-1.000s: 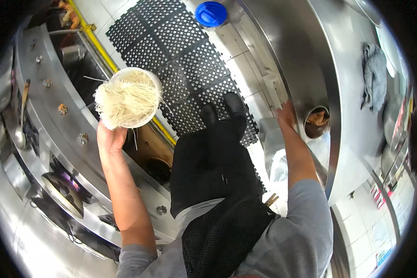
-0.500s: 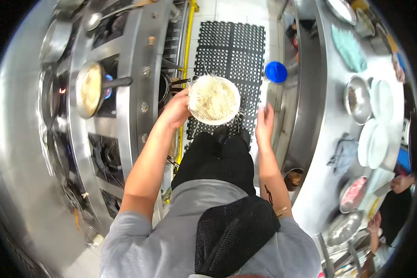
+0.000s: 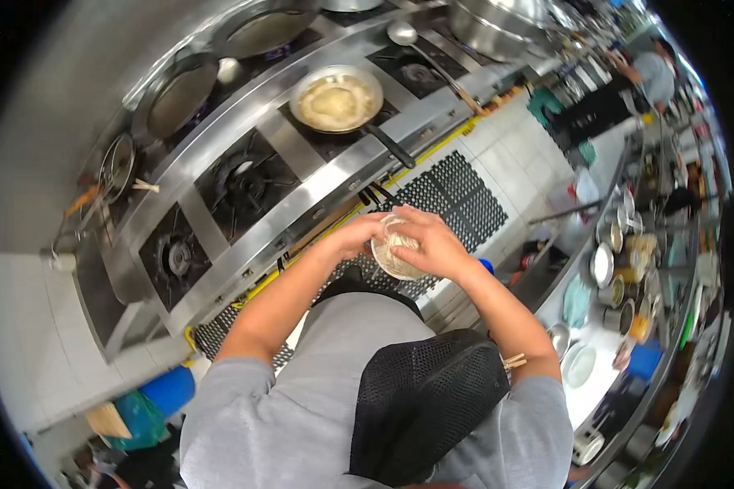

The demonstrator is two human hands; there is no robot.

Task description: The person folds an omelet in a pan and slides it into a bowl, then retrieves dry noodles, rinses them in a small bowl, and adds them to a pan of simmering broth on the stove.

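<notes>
My left hand [image 3: 357,236] grips the side of a round white bowl [image 3: 400,274] in front of my torso. Thin pale noodles [image 3: 398,251] fill the bowl. Over its right side lies my right hand [image 3: 434,243], its fingers bent across the noodles and rim; whether they pinch any noodles is hidden. Beyond both hands, a frying pan [image 3: 337,99] with bubbling yellowish contents rests on the stove [image 3: 306,167], its dark handle pointing toward me.
A ladle [image 3: 402,33] lies on the stove beside a large pot [image 3: 497,28]. Dark pans [image 3: 175,96] stand at the back. On the right is a counter with plates [image 3: 579,364] and bowls. Another person [image 3: 652,77] stands at the upper right.
The view has turned toward the stove. My right hand, earlier apart from the bowl, has come in onto the noodles. My left hand still holds the bowl.
</notes>
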